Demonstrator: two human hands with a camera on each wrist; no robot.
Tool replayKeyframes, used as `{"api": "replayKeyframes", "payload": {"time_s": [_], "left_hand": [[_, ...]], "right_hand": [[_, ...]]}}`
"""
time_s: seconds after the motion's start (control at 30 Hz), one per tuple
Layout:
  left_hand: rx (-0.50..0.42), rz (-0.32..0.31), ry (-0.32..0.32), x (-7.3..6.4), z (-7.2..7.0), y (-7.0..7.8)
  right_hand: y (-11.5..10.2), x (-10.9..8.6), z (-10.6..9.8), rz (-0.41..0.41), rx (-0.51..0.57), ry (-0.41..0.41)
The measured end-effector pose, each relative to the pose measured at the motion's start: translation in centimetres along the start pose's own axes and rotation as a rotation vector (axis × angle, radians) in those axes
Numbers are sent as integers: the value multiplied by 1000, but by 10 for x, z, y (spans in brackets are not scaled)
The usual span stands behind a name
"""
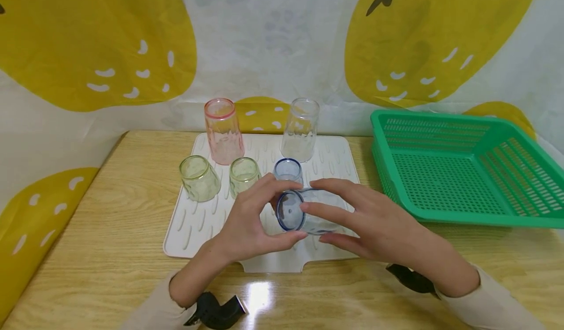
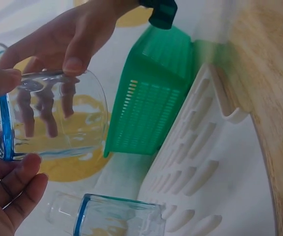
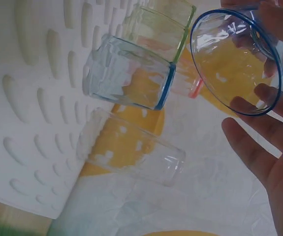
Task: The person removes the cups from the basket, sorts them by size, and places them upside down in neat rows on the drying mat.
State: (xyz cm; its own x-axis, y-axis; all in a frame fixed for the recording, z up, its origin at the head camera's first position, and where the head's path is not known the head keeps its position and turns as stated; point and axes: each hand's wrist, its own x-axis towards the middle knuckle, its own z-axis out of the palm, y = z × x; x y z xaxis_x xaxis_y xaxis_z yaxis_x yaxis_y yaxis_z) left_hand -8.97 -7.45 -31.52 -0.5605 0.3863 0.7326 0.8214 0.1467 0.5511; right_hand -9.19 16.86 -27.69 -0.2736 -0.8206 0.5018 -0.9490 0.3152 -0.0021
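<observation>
Both hands hold a clear drinking glass with a blue ring (image 1: 287, 217), lying roughly sideways above the white draining mat (image 1: 180, 237). Thumb and fingers of my left hand (image 1: 244, 224) grip it at the blue-ringed end. My right hand (image 1: 374, 222) has its thumb and fingers round the body from the other side. In the left wrist view the held glass (image 2: 57, 118) is see-through, with right-hand fingers showing behind its wall. Just behind the hands a small blue-ringed glass (image 1: 288, 168) stands on the mat, partly hidden.
Two green glasses (image 1: 199, 180) stand on the mat's left and middle. Behind them are a tall pink glass (image 1: 224, 136) and a tall clear glass (image 1: 300, 134). A green plastic basket (image 1: 480, 215) sits at the right on the wooden table (image 1: 110, 232). A patterned cloth (image 1: 273, 41) hangs behind.
</observation>
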Motion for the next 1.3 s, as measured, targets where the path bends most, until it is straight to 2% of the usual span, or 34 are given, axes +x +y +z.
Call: {"api": "replayKeyframes", "payload": {"time_s": [0.3, 0.5, 0.67, 0.87, 1.1, 1.2, 1.3], "left_hand": [[-6, -34, -16, -1, 2, 3], [13, -37, -22, -3, 5, 4], [43, -21, -11, -5, 5, 4], [35, -80, 2, -9, -1, 7], [82, -190, -17, -25, -13, 13], [82, -183, 9, -29, -19, 15], [96, -140, 57, -31, -26, 18]], "right_hand": [[-1, 3, 1, -21, -37, -62], [-2, 1, 6, 20, -52, -90], [-3, 0, 11, 76, -7, -87], [-1, -3, 15, 112, 104, -35], [5, -6, 16, 146, 203, 23], [7, -6, 18, 143, 215, 87], [10, -6, 19, 147, 227, 157]]}}
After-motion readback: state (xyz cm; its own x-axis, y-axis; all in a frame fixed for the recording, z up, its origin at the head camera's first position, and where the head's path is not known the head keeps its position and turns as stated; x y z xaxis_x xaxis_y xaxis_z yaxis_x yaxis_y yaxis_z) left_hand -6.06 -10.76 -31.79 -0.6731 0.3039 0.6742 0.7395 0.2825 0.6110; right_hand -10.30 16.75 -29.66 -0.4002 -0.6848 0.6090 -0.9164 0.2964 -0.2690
